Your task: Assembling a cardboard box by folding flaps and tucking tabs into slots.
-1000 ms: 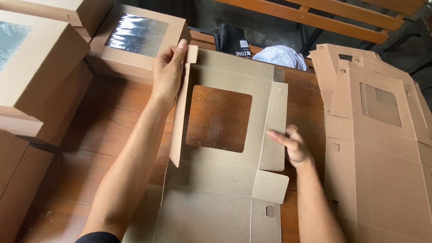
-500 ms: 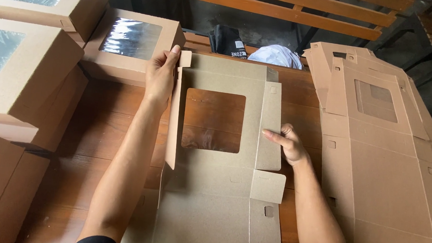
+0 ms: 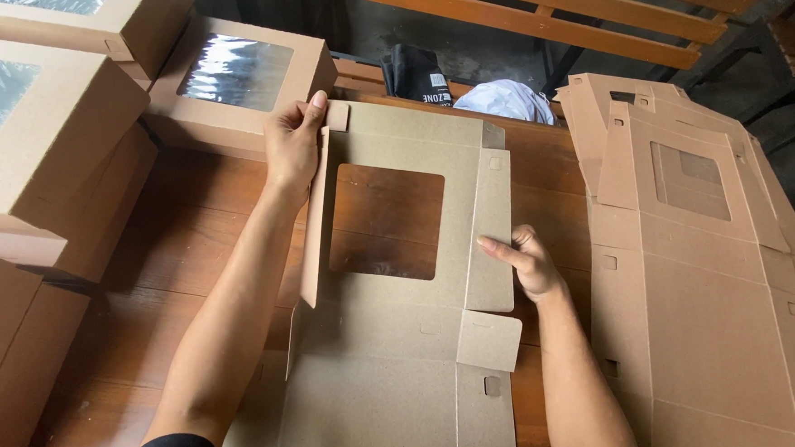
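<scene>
left hand (image 3: 291,141) fingers pinch box blank (image 3: 391,341) left flap upright | right hand (image 3: 524,262) fingers spread flat on right flap

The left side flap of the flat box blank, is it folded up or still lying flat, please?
Folded up: the left side flap stands on edge, held by the left hand.

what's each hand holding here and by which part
The left hand grips the flat box blank by its raised left side flap; the right hand presses its right flap.
</scene>
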